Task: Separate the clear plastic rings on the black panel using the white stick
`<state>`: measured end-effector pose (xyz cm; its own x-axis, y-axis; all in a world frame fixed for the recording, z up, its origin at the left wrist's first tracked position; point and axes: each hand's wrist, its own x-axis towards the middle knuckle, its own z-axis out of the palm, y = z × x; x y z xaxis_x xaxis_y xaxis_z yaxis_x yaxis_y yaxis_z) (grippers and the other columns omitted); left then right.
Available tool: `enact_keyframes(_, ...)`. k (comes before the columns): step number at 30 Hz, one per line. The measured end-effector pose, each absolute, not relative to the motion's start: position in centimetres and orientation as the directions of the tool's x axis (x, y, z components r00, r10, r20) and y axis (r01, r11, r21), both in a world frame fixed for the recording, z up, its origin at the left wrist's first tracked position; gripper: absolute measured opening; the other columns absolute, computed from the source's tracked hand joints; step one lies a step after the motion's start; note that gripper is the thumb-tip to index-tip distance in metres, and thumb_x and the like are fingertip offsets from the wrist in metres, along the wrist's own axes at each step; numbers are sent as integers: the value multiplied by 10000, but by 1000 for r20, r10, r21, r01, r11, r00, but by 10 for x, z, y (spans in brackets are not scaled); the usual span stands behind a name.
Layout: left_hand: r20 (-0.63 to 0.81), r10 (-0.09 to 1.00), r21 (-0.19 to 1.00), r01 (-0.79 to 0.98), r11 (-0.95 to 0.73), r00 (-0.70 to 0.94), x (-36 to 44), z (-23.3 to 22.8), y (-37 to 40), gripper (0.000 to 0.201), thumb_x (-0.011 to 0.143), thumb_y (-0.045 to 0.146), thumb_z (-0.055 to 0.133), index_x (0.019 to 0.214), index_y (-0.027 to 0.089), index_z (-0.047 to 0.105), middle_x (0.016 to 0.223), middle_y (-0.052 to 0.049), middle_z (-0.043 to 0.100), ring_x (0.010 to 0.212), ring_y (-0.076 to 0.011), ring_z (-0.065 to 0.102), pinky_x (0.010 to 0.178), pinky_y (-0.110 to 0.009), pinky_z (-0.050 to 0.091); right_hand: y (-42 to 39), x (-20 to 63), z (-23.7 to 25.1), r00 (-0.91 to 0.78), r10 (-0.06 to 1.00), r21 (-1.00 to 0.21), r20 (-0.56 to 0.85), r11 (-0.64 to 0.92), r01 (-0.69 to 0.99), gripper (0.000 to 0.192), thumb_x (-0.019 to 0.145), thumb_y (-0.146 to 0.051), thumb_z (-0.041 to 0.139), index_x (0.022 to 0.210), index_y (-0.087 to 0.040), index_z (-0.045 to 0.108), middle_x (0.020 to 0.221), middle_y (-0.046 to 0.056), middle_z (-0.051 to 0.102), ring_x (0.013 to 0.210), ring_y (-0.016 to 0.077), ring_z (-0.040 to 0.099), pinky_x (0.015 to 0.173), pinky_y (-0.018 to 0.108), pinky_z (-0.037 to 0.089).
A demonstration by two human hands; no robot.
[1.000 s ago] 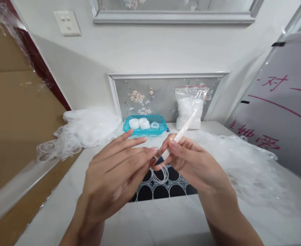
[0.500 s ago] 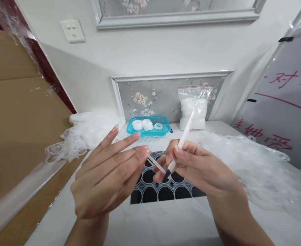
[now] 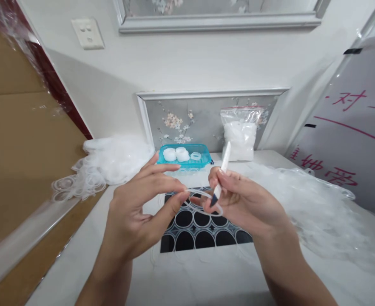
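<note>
Head view: two bare hands meet above the pale tabletop [image 3: 174,280]; the clear ring [image 3: 203,211] is in the air between them, over the dark patterned sheet [image 3: 203,241].
Left hand [image 3: 134,212]: the fingers are brought together at thumb and index, pinching the left end of the clear ring; the other fingers are spread and hold nothing.
Right hand [image 3: 251,199]: thumb and index are closed around the white pen-like tool [image 3: 225,162], whose dark tip [image 3: 214,199] points downward at the right part of the ring.
Clear ring: I judge it very light, soft and springy, perhaps slightly slippery; it should bend easily and suffer little from a pinch. A flat grip with two fingertips on its edge seems the best hold.
White pen-like tool: it seems light and stiff; it is best held along the shaft, away from the dark tip.
Doubt: the ring is thin and transparent, so I cannot tell whether it is one or several together, nor whether the tip touches it.
</note>
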<state>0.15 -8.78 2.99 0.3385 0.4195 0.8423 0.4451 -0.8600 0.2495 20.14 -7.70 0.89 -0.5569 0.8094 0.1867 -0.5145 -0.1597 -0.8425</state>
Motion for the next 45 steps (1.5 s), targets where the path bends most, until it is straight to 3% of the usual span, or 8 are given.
enact_keyframes(7, 893, 184, -70, 530, -845, 411, 0, 38, -89, 184, 800, 72, 646, 836, 252, 648, 768, 62, 714, 990, -197, 677, 1084, -541, 413, -82, 200, 12, -541, 804, -852, 245, -88, -516, 221, 866, -386, 647, 762, -191, 662, 694, -11, 640, 633, 139, 681, 683, 290, 553)
enact_keyframes(11, 886, 123, -154, 534, -831, 447, -2, 41, -90, 184, 797, 68, 633, 829, 248, 646, 761, 58, 718, 980, -204, 681, 1071, -540, 428, -84, 200, 13, -559, 786, -852, 264, -81, -517, 218, 874, -382, 637, 773, -190, 661, 682, -15, 614, 647, 144, 681, 653, 287, 556)
enact_keyframes(19, 867, 81, -206, 502, -840, 491, -3, 38, -86, 191, 752, 50, 670, 842, 216, 643, 774, 51, 720, 956, -184, 679, 1044, -484, 467, -85, 199, 10, -480, 805, -880, 348, 103, -464, 217, 916, -370, 584, 813, -219, 701, 765, 1, 666, 796, 135, 654, 832, 311, 507)
enact_keyframes(29, 860, 83, -217, 509, -833, 503, -2, 39, -86, 177, 738, 47, 674, 795, 210, 635, 738, 53, 718, 940, -186, 688, 1022, -468, 483, -84, 197, 11, -444, 846, -899, 296, 89, -429, 238, 882, -423, 616, 813, -211, 699, 784, 11, 689, 751, 147, 684, 756, 308, 545)
enact_keyframes(36, 837, 76, -243, 492, -836, 542, -4, 38, -83, 179, 729, 72, 671, 813, 225, 635, 798, 45, 733, 974, -193, 672, 1035, -480, 459, -85, 198, 12, -444, 857, -911, 261, 67, -406, 249, 876, -440, 621, 834, -202, 678, 675, 1, 690, 627, 139, 687, 708, 289, 544)
enact_keyframes(45, 801, 64, -286, 475, -832, 595, -3, 41, -83, 131, 748, 102, 653, 796, 224, 640, 804, 38, 737, 936, -195, 686, 1019, -479, 467, -85, 198, 11, -448, 847, -894, 285, 67, -444, 195, 887, -382, 623, 833, -204, 681, 740, -1, 692, 633, 123, 688, 640, 243, 537)
